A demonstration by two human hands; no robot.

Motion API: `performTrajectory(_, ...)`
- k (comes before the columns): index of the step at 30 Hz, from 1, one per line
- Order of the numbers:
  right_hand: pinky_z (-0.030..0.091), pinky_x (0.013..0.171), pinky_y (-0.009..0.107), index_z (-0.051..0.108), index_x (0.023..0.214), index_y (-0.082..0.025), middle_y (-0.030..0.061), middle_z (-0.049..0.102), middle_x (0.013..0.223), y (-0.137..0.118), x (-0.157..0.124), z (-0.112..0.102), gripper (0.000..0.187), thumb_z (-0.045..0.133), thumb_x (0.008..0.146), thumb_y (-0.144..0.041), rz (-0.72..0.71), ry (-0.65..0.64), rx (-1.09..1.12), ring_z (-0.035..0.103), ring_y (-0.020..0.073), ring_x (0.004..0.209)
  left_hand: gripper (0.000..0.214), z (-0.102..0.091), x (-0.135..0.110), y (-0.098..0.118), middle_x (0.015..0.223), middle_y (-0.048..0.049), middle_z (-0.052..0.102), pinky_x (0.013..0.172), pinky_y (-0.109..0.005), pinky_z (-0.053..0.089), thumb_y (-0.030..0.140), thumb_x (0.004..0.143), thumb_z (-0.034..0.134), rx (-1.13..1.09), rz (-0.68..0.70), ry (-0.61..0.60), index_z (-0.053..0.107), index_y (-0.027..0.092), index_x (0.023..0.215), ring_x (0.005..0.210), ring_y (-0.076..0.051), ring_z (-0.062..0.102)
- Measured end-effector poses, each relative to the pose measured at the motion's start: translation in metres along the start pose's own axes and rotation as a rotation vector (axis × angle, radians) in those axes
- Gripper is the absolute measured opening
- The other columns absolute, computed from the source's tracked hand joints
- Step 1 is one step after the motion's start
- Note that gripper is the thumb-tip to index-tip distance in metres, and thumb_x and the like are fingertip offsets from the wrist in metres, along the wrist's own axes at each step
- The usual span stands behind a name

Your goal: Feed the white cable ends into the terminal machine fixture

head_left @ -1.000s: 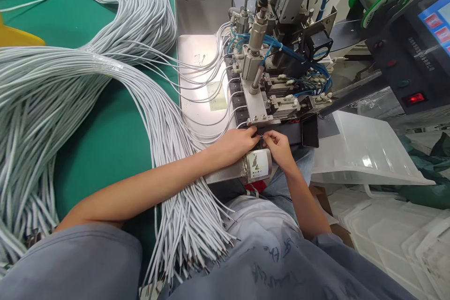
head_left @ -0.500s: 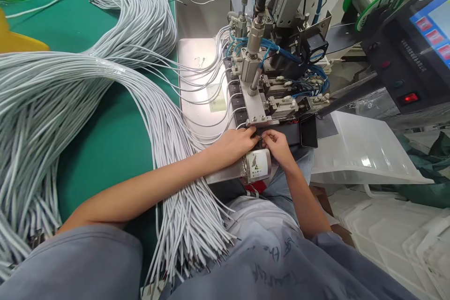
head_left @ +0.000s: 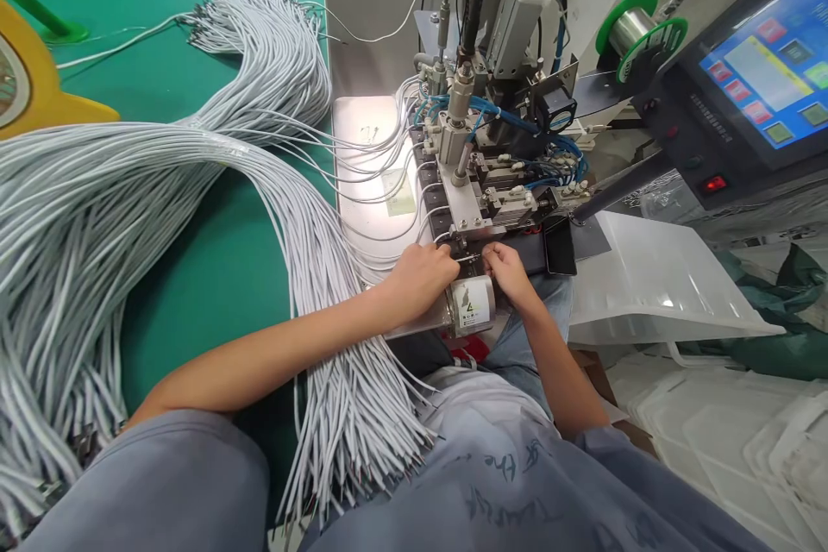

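Head view: my left hand and right hand meet at machine fixture, fingers pinched shut on thin wire end between them. Risk, my guess: fingertips close under clamp head; loose cable bundle on counter could snag, tug wire crooked

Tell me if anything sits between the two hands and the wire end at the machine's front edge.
Nothing visible does. The left hand and right hand both pinch at the wire end directly, just below the machine; the fingertips hide the exact contact.
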State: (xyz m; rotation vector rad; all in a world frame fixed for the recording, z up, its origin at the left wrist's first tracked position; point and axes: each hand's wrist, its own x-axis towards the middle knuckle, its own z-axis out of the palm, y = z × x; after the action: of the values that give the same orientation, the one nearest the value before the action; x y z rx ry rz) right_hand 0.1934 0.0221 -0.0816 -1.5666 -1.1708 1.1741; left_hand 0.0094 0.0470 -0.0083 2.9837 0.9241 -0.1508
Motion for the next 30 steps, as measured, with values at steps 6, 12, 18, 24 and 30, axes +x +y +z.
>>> performTrajectory(6,0.031,0.047,0.024,0.047,0.06,-0.02,-0.0054,0.041,0.051,0.001,0.001,0.004,0.028,0.051,0.073,-0.044,-0.034,0.019,-0.032,0.036,0.0097,0.048,0.019,-0.007,0.001,0.0,0.081,-0.0103,0.064,0.054,-0.028,0.038,0.001,0.079,0.049,-0.044,-0.033,-0.058,0.065,0.012,0.078,0.072,-0.022,0.064)
performTrajectory(12,0.031,0.052,0.025,0.049,0.068,-0.019,-0.0034,0.043,0.058,-0.019,-0.036,0.006,0.021,0.046,0.082,-0.035,-0.185,0.389,-0.146,0.038,0.0109,0.054,0.022,-0.015,0.002,-0.002,0.083,-0.0135,0.066,0.052,-0.028,0.036,0.003,0.082,0.043,-0.035,-0.152,-0.081,0.064,0.009,0.086,0.078,-0.027,0.066)
performTrajectory(18,0.041,0.06,0.026,0.066,0.075,-0.019,0.0005,0.064,0.064,-0.028,-0.106,0.066,0.017,0.055,0.082,-0.03,-0.165,-0.242,-0.212,0.055,0.0142,0.058,0.03,-0.013,0.001,-0.004,0.089,-0.0174,0.067,0.055,-0.029,0.034,0.003,0.085,0.037,-0.014,-0.23,-0.098,0.058,0.005,0.105,0.084,-0.028,0.066)
performTrajectory(24,0.042,0.067,0.027,0.068,0.083,-0.019,0.0049,0.071,0.081,-0.012,-0.117,0.101,0.019,0.049,0.085,-0.023,-0.094,-0.48,-0.306,0.062,0.0182,0.073,0.029,-0.012,0.004,-0.005,0.089,-0.0165,0.068,0.058,-0.029,0.035,0.003,0.084,0.038,-0.027,-0.232,-0.095,0.065,0.009,0.095,0.085,-0.027,0.065)
performTrajectory(30,0.037,0.059,0.027,0.064,0.088,-0.02,0.0034,0.067,0.074,-0.033,-0.117,0.062,0.019,0.045,0.086,-0.023,-0.111,-0.452,-0.472,0.057,0.0175,0.065,0.021,-0.021,-0.002,0.016,0.078,-0.0103,0.068,0.059,-0.028,0.037,0.017,0.087,0.046,-0.241,0.004,0.085,0.066,0.012,0.084,0.075,-0.021,0.063)
